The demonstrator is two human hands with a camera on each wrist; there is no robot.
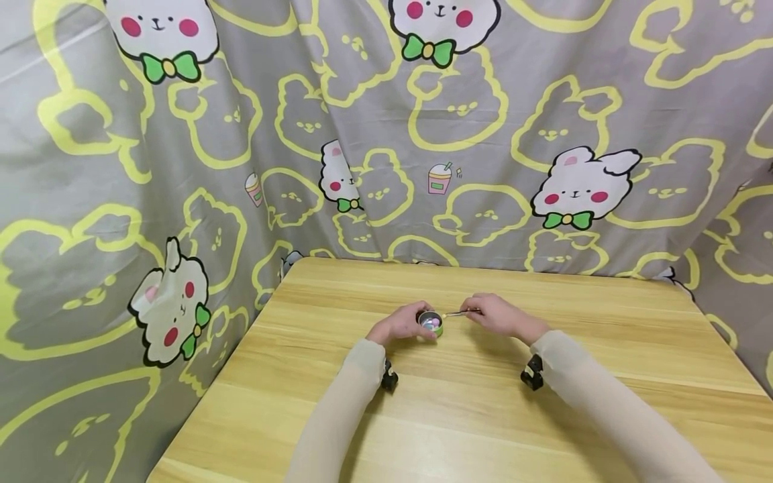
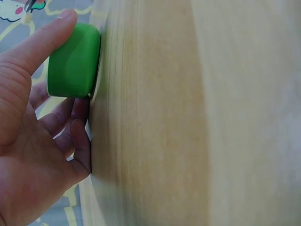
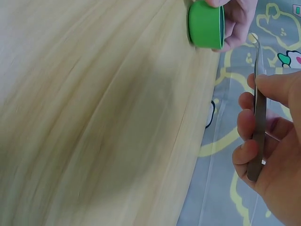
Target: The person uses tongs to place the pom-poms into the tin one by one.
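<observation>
My left hand grips a small round green tin standing on the table, with the thumb on one side and the fingers round the other. Several pink, white and bluish little pieces lie inside it in the head view. My right hand holds bent-tipped metal tweezers between thumb and fingers, and they point left toward the tin. At their tips is a small pale yellow piece, just beside the tin's rim in the head view.
The wooden table extends around both hands. A grey curtain with yellow cartoon outlines hangs behind it and at the sides. Black wrist cameras sit under both beige sleeves.
</observation>
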